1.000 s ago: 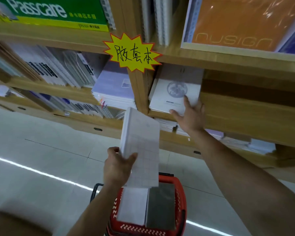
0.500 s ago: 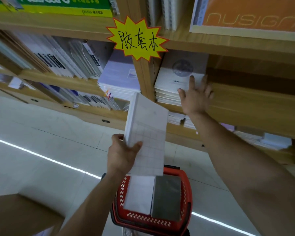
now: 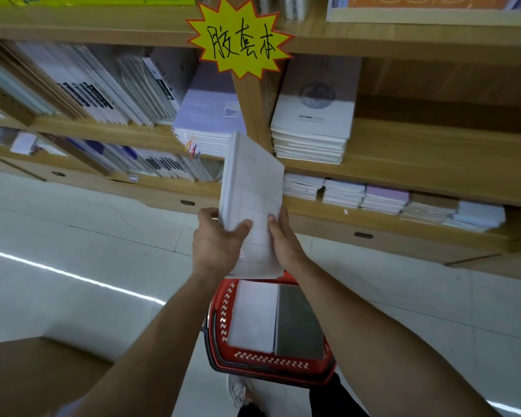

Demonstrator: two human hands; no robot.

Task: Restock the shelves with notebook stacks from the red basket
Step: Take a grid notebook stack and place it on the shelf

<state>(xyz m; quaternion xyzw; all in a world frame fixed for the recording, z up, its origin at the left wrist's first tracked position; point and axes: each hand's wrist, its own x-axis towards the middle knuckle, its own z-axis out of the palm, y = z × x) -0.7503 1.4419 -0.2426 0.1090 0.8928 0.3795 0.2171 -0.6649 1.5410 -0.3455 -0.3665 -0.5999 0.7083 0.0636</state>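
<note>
A white grid-covered notebook stack [image 3: 251,191] stands upright in front of me, gripped at its lower part by my left hand [image 3: 215,242] and my right hand [image 3: 283,240]. Below them the red basket [image 3: 220,323] rests on the floor, holding a white notebook stack [image 3: 254,317] beside a dark grey one [image 3: 298,323]. On the wooden shelf [image 3: 418,164] just right of the divider lies a white notebook pile with a round emblem [image 3: 313,121]; bare shelf board lies to its right.
A yellow starburst sign [image 3: 239,40] hangs on the shelf divider. Purple notebooks [image 3: 208,115] and upright spiral notebooks [image 3: 103,88] fill the left bay. Small stacks [image 3: 388,200] line the lower shelf. A brown carton [image 3: 36,377] sits at lower left on the white tiled floor.
My right hand left the white pile on the shelf and came down to grip the held notebook stack beside my left hand. The view tilted down slightly.
</note>
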